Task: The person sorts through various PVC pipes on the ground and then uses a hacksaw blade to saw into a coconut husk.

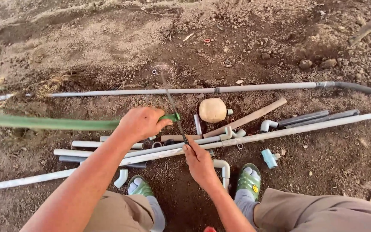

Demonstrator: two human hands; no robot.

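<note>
Hands on green pipe and thin blade above scattered pipe pieces

Left hand (pixel 140 123) is closed around a green pipe (pixel 48 122), fingers wrapped fully over it near its right end. That pipe runs level from the grip out to the left edge of the view, held above the ground; a short green stub shows just right of the fingers. Right hand (pixel 199 161) sits nearer and to the right, fingers pinched shut on the near end of a thin dark blade (pixel 173 107). The blade slants up and far-left from the grip and crosses the green pipe's right end; whether the two touch cannot be told.

Beneath both hands lies a long white pipe (pixel 280 132), running from near-left to far-right across bare soil (pixel 108 43). Short white and grey pipe offcuts and elbow fittings lie bunched around it. A round tan ball-like object (pixel 212 110) rests just right of the green pipe's end, with a tan wooden stick (pixel 254 116) beside it. A second long grey pipe (pixel 185 90) lies farther off, parallel. Green sandals (pixel 249 180) over white socks show at the near edge, with tan trousers.
</note>
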